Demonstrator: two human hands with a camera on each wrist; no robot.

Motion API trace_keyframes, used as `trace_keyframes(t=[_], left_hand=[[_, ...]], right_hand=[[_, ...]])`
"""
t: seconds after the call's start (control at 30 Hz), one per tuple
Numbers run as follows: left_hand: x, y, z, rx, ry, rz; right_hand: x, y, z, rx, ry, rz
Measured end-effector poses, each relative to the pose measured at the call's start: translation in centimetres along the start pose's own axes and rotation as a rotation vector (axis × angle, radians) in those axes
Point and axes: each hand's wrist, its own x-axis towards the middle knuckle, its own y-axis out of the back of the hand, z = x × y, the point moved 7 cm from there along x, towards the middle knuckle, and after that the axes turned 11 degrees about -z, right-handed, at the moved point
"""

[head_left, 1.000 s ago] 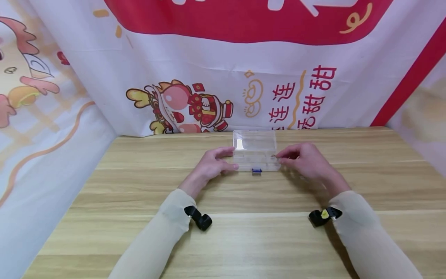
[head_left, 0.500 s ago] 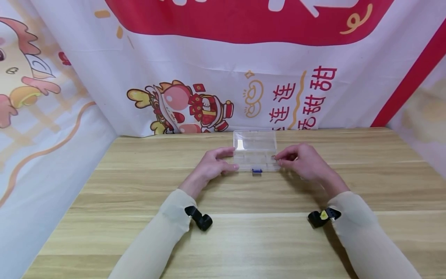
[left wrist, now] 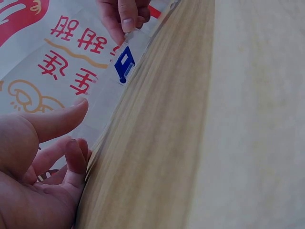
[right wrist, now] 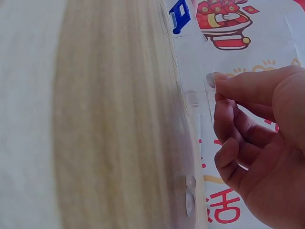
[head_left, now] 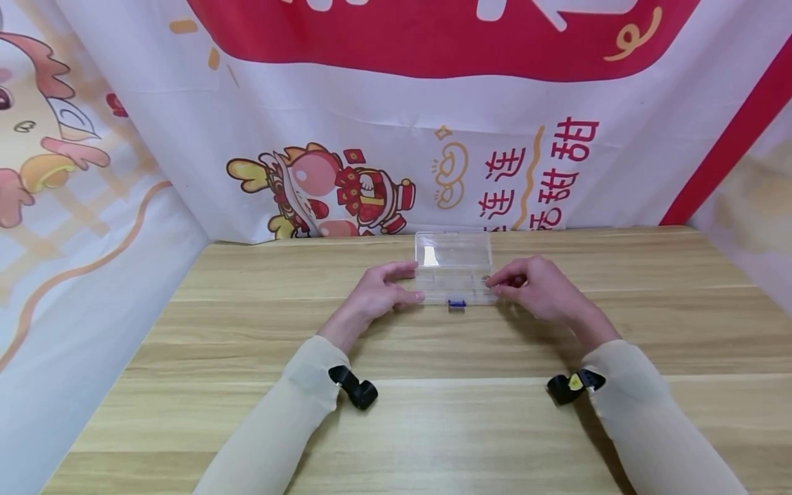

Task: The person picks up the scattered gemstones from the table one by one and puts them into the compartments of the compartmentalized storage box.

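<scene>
In left hand [head_left: 382, 287], gripped between thumb and fingers: left end of opened, clear rectangular plastic box [head_left: 454, 282]. In right hand [head_left: 537, 287], pinched at opposite end: small greyish object [head_left: 485, 279], identity unclear. Beneath both: pale wood-grain tabletop [head_left: 458, 433].

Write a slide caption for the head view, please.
Left hand at one end of an open clear box with a blue latch, right hand at the other, on a table.
</scene>
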Motion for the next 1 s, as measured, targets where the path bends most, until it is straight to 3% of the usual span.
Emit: trace_keyframes(t=[1.0], left_hand=[[0.02, -0.01, -0.02, -0.031, 0.014, 0.009]], right_hand=[[-0.1, -0.04, -0.05, -0.008, 0.006, -0.02]])
